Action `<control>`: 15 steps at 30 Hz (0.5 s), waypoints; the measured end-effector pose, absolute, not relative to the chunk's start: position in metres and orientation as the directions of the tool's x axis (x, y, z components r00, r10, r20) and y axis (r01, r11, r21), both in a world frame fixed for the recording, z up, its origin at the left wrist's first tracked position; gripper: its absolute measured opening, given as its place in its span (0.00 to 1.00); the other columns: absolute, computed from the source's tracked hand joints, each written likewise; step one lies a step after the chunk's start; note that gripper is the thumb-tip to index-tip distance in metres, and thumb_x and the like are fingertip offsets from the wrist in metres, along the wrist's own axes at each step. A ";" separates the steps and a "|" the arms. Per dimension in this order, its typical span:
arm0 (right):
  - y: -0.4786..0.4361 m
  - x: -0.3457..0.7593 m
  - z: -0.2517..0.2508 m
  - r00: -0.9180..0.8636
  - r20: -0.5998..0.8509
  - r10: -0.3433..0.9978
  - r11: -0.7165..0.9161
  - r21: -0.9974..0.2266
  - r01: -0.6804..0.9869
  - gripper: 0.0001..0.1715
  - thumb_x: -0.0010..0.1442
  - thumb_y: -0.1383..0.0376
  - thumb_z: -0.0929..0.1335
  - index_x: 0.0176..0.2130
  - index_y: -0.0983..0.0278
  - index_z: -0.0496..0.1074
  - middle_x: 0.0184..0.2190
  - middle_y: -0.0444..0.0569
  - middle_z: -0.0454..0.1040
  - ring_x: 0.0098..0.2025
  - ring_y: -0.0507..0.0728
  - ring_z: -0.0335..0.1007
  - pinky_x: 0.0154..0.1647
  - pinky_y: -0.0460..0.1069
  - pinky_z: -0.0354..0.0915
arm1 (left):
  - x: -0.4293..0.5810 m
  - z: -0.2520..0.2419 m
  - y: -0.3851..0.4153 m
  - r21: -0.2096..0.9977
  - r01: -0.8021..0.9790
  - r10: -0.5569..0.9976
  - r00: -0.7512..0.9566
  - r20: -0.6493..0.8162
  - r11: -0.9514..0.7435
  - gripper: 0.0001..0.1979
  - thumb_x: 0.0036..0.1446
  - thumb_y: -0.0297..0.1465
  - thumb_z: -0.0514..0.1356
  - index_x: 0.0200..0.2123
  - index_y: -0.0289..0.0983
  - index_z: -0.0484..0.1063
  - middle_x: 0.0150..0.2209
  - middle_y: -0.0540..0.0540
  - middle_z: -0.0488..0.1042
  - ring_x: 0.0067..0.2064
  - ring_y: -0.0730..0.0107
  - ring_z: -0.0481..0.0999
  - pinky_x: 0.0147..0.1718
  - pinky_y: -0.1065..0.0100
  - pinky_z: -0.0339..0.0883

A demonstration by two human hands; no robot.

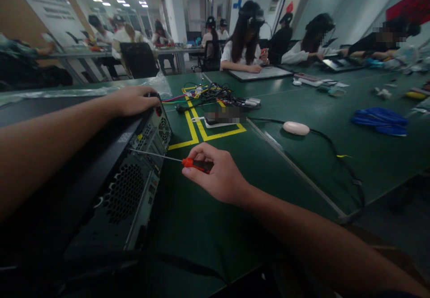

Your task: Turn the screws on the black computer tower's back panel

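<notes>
A black desktop computer case [77, 141] lies at the left, its rear panel with a honeycomb vent [125, 193] turned toward the right. My left hand [136, 101] presses on its top near the far rear corner, thumb and fingers reaching over the edge. My right hand [220, 172] is closed around the red and black handle of a screwdriver [160, 155]. The long thin shaft points left, and its tip meets the rear panel close to the upper edge. Whether a screw sits under the tip is too small to tell.
Beyond the case lie a bundle of cables [221, 94] and a dark device [223, 116] by yellow tape [224, 134]. A pale oval object [296, 128] sits on a black cord. Blue folded material [379, 119] lies right. Several people work at tables behind.
</notes>
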State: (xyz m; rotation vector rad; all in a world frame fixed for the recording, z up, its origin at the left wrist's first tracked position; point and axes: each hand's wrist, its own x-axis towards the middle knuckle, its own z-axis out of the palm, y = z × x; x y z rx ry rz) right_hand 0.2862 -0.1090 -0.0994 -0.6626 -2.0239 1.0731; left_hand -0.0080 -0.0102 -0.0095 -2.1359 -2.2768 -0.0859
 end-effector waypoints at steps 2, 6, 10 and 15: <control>-0.109 0.286 -0.100 -0.594 0.368 0.716 0.518 -0.850 0.098 0.11 0.60 0.60 0.73 0.40 0.63 0.71 0.30 0.42 0.73 0.30 0.51 0.67 0.34 0.48 0.62 | -0.006 -0.008 -0.012 0.024 0.997 0.996 -0.074 0.047 0.073 0.38 0.57 0.50 0.45 0.62 0.33 0.67 0.63 0.37 0.68 0.63 0.47 0.67 0.62 0.54 0.57; -0.109 0.286 -0.101 -0.591 0.381 0.711 0.523 -0.848 0.082 0.11 0.60 0.60 0.73 0.40 0.63 0.72 0.29 0.42 0.72 0.29 0.50 0.67 0.34 0.48 0.62 | -0.004 -0.008 -0.013 0.023 0.996 0.995 -0.087 0.052 0.086 0.38 0.57 0.49 0.45 0.63 0.33 0.67 0.62 0.36 0.69 0.62 0.48 0.68 0.61 0.55 0.58; -0.108 0.286 -0.102 -0.597 0.368 0.713 0.511 -0.856 0.082 0.12 0.61 0.59 0.73 0.40 0.63 0.72 0.30 0.42 0.73 0.30 0.51 0.67 0.35 0.48 0.63 | -0.005 -0.009 -0.013 0.026 0.997 0.995 -0.072 0.064 0.071 0.37 0.57 0.50 0.45 0.61 0.35 0.69 0.61 0.37 0.70 0.61 0.49 0.69 0.60 0.56 0.59; -0.108 0.286 -0.100 -0.590 0.362 0.722 0.503 -0.859 0.088 0.11 0.60 0.59 0.73 0.40 0.64 0.73 0.31 0.43 0.74 0.31 0.51 0.69 0.36 0.48 0.64 | -0.006 -0.009 -0.012 0.003 0.998 0.996 -0.064 0.061 0.064 0.37 0.57 0.51 0.44 0.61 0.35 0.68 0.61 0.38 0.70 0.60 0.50 0.69 0.60 0.56 0.59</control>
